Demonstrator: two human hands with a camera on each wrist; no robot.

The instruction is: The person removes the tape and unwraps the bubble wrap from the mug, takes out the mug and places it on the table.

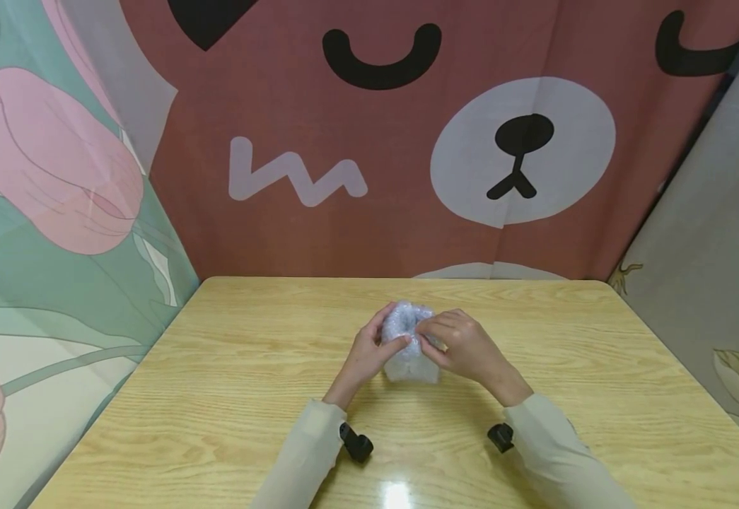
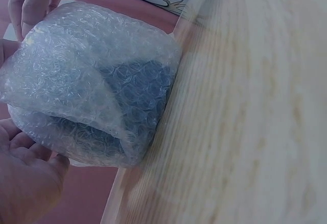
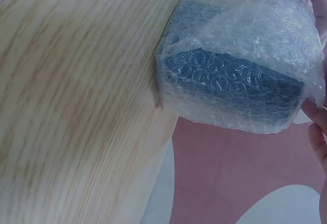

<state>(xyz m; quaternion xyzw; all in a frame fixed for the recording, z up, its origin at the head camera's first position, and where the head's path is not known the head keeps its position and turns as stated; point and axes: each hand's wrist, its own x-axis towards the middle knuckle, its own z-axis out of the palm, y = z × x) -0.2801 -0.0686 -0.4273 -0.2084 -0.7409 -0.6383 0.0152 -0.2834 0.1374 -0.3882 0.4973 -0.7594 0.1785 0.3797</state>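
A bundle in clear bubble wrap (image 1: 411,369) stands on the wooden table between both hands. Something dark shows through the wrap (image 2: 140,91), but its kind is hidden by the bubbles. My left hand (image 1: 369,351) holds the bundle's left side, thumb across the near upper edge and fingers round the far side. At the top right, my right hand (image 1: 464,344) pinches the wrap's upper edge with thumb and fingers. The top looks gathered, with a hollow in its middle. In the right wrist view, a loose fold of wrap (image 3: 276,35) overlaps the dark part.
The light wood-grain table (image 1: 248,339) ends at a hanging cloth with a brown bear print (image 1: 344,233). Printed cloths also hang on the left (image 1: 57,283) and right (image 1: 694,233). A small black device (image 1: 358,445) sits at each wrist.
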